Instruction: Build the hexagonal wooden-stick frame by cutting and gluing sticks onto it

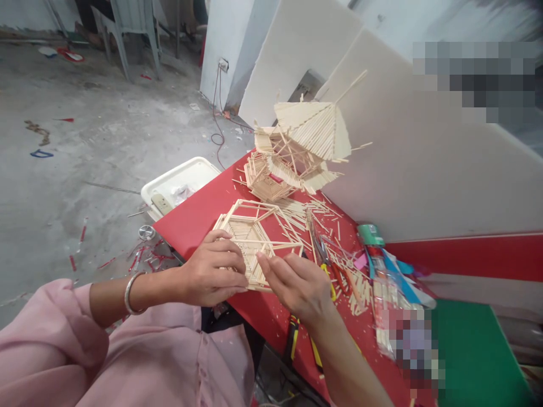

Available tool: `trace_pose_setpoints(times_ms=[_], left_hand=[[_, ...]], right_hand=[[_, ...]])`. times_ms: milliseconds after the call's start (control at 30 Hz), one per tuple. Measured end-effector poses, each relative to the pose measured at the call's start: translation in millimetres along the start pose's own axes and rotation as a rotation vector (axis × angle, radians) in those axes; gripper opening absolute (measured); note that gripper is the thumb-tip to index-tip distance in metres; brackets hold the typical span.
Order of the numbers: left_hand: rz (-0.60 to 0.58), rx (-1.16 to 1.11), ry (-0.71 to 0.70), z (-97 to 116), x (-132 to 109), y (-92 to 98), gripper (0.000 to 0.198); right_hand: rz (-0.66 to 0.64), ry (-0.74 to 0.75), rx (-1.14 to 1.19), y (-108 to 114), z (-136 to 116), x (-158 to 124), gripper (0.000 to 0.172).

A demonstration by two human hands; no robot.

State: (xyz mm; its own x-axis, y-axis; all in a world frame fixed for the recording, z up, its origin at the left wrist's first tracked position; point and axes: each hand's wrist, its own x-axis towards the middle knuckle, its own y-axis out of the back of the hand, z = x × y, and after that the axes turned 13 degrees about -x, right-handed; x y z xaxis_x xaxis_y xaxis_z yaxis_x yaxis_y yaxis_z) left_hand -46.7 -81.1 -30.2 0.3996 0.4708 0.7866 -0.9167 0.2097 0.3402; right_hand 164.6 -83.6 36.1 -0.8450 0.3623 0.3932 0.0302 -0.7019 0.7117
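Observation:
A framework of thin pale wooden sticks, with slatted panels and open bars, rests at the near edge of the red tabletop. My left hand is curled over its left side, holding it. On the near right side, my right hand has its fingers bent and pressed together against the bars. Whatever lies between those fingertips is hidden. Behind the framework stands a larger stick model with slatted, roof-like panels. Loose sticks lie scattered between and beside the two.
Pliers and a yellow-black handled tool lie right of and below my hands. A green-capped can and a plastic pack of sticks are at right. A white tray sits beyond the left edge; pale boards lean behind.

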Motion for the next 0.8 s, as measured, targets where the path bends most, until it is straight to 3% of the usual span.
trace_pose_setpoints(times_ms=[800], left_hand=[[-0.001,-0.009,-0.002,-1.2,-1.3,-0.3,0.003]], right_hand=[[-0.005,-0.003,-0.012,-0.4,-0.2,-1.2,0.013]])
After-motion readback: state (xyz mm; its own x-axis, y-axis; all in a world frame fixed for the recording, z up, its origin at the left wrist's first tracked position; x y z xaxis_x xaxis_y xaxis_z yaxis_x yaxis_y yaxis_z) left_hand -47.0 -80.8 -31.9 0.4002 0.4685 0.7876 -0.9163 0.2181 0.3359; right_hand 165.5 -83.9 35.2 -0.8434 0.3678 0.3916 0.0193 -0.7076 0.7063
